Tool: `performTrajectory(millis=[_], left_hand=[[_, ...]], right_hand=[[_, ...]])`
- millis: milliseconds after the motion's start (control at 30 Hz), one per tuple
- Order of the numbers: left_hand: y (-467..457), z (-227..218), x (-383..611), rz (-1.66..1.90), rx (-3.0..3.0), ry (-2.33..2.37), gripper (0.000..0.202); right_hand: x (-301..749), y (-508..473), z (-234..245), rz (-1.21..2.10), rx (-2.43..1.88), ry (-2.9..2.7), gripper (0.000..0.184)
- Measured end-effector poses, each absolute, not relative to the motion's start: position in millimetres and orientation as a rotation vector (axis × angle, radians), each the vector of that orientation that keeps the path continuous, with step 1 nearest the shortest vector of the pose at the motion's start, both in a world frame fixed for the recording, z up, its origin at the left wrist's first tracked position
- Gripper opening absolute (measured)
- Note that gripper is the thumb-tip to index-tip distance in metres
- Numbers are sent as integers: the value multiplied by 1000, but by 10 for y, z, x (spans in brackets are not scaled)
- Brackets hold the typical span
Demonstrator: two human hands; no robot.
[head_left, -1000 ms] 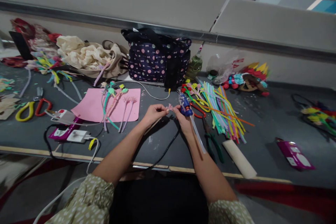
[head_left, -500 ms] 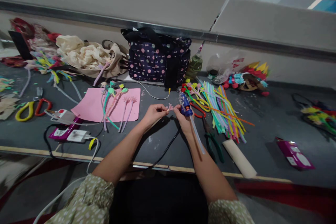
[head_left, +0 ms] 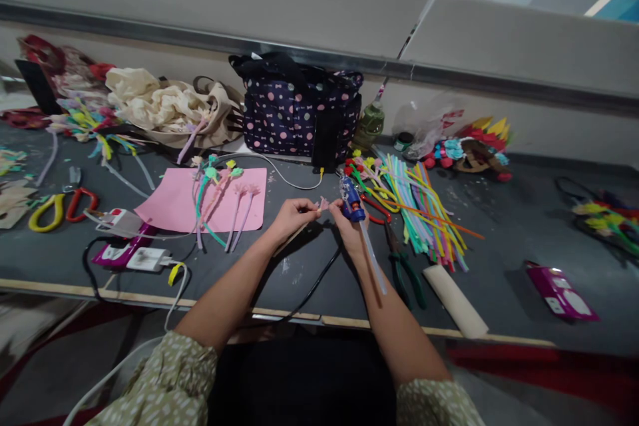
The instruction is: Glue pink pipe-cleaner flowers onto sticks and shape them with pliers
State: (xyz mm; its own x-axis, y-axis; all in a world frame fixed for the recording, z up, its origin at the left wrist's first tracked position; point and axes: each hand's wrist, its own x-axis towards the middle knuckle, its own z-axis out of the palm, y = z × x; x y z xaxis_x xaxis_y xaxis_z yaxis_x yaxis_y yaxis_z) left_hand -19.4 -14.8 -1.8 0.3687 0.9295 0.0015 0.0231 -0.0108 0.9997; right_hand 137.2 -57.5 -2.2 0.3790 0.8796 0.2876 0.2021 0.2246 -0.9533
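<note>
Between the thumb and fingers of my left hand (head_left: 295, 218) is a small pink pipe-cleaner flower (head_left: 324, 204); a thin pale stem (head_left: 290, 239) runs down beneath that hand. My right hand (head_left: 350, 226) is closed around a blue hot glue gun (head_left: 353, 202), its nozzle end pointing away from me. A long translucent glue stick (head_left: 373, 258) trails from the gun's back over my right forearm. The right thumb and fingertip come close to the flower's petals; whether they touch is too small to tell.
Right of my hands lie green-handled pliers (head_left: 408, 276), many coloured pipe cleaners (head_left: 424, 206) and a beige block (head_left: 455, 301). To the left are pink paper (head_left: 164, 203) with finished flowers, a power strip (head_left: 124, 251) and scissors (head_left: 47, 212). A dotted bag (head_left: 279, 113) stands behind.
Both hands hold almost the same pose over the table. The glue gun and its trailing glue stick have shifted very slightly to the left.
</note>
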Motion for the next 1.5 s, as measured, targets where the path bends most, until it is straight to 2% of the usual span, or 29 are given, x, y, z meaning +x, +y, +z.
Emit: performTrajectory(millis=[233,533,800,1500], left_hand=[[-96,6,-223,936,1080,932,33],[-19,-26,-263,1039,826,901,40],[12,-52,-284,1140,790,887,35],[-12,-47,-267,1158,812,873,36]], right_hand=[[1355,-564,-27,734,-1339,-903,41],[1329,-626,14,925,-1346,-1066,45],[1317,-653,5,1029,-1295,-1238,42],[1280,-649,19,969,-1318,-1323,36]])
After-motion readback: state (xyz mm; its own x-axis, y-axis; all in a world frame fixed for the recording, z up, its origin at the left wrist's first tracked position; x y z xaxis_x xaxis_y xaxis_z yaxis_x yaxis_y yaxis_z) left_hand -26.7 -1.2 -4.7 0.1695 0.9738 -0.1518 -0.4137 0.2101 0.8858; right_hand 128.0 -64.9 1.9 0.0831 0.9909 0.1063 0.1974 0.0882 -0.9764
